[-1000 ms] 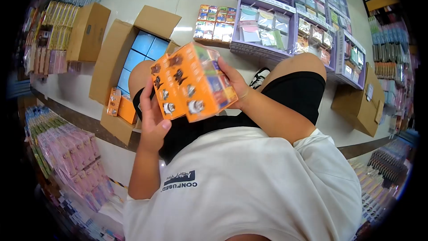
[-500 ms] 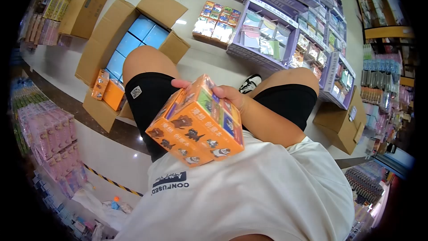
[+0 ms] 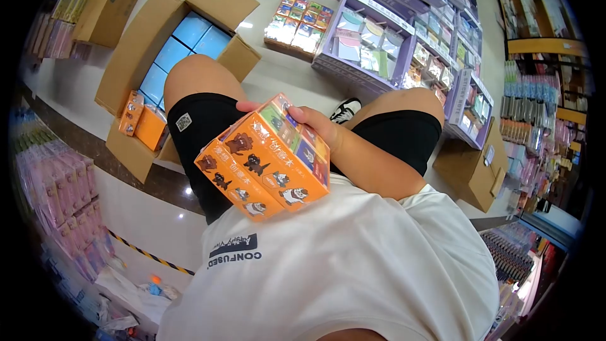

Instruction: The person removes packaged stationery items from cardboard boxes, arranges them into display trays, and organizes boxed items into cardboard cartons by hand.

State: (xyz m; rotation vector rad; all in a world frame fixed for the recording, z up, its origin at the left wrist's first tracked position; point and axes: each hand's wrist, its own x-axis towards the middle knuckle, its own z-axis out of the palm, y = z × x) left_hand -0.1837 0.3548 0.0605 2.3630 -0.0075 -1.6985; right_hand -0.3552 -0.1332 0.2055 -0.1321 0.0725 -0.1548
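Note:
My right hand point(image 3: 319, 127) grips a shrink-wrapped orange pack point(image 3: 262, 167) printed with cartoon animals and Chinese lettering. Small colourful covers show along its upper side, and a seam splits the front, as if two packs lie together. The right thumb presses on the covers, while a fingertip pokes out beyond the far edge; the other fingers are hidden behind. The pack is held above my lap, close to my white shirt point(image 3: 341, 252). No part of my left hand or arm can be made out.
Left of my knee, an open carton point(image 3: 136, 50) holds blue boxes point(image 3: 173, 55) and orange packs point(image 3: 150, 127). A similar multicoloured pack point(image 3: 298, 25) lies on the floor ahead, beside purple sticky-note display boxes point(image 3: 363, 44). A brown carton point(image 3: 473, 167) stands at right; pink packages point(image 3: 66, 189) are stacked at left.
The pack has turned slightly, so its orange front faces me more. My right hand keeps its grip. The whole view has shifted a little.

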